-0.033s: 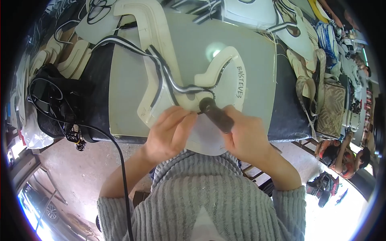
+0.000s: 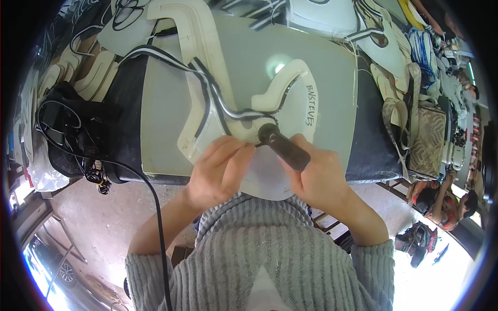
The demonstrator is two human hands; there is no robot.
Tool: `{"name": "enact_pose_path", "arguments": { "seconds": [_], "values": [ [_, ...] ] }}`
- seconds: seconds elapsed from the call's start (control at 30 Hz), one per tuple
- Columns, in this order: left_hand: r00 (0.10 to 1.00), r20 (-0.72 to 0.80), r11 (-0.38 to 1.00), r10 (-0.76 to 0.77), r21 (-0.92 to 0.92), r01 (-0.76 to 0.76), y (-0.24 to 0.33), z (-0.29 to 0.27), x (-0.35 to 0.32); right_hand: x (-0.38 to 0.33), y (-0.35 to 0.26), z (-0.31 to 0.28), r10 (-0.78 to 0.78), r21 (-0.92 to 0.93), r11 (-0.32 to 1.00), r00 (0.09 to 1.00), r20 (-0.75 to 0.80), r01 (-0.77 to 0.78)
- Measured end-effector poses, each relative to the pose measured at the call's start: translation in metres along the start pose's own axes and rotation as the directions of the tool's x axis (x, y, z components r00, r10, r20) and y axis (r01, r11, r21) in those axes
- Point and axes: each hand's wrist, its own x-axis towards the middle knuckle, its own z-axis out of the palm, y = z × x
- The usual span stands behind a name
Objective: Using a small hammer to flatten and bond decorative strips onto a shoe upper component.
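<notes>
A curved cream-and-white template-like piece (image 2: 309,98) with dark lettering lies on a grey-green board (image 2: 332,124). Along its inner curve runs a black-and-silver trim strip (image 2: 241,114), which trails off to the upper left. My left hand (image 2: 220,168) is closed, its fingertips pinched together at the strip's edge by the piece's rounded end. Gripped in my right hand (image 2: 319,173) is a dark, thick hammer-like tool (image 2: 288,149). The tool's far end sits over the strip close to my left fingertips; whether it touches cannot be made out.
A long cream bent piece (image 2: 202,46) reaches to the board's far edge. Black cables and a bag (image 2: 78,124) crowd the left side. White pieces (image 2: 321,18) with striped strips lie at the back. A patterned bag (image 2: 426,140) stands on the right, with people beyond.
The tool's near end has swung slightly toward the right, and its far end has shifted a little. My left hand, the strip and the curved piece look nearly unchanged.
</notes>
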Motion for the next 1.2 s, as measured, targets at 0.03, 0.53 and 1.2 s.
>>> {"name": "enact_pose_path", "arguments": {
  "seconds": [0.03,0.53,1.2],
  "values": [
    [1.000,0.002,1.000,-0.003,0.003,0.003,0.002,-0.003,0.001,-0.002,0.001,0.004,0.018,-0.070,0.997,0.998,0.062,-0.014],
    [0.990,0.104,0.993,0.092,0.063,-0.099,-0.009,-0.016,-0.002,-0.001,-0.007,0.002,0.017,-0.025,1.000,0.998,0.052,-0.016],
    [0.977,0.164,0.991,0.135,-0.031,-0.132,-0.025,-0.030,0.004,0.003,-0.008,0.004,0.065,0.010,0.998,0.988,0.140,-0.067]
  ]
}}
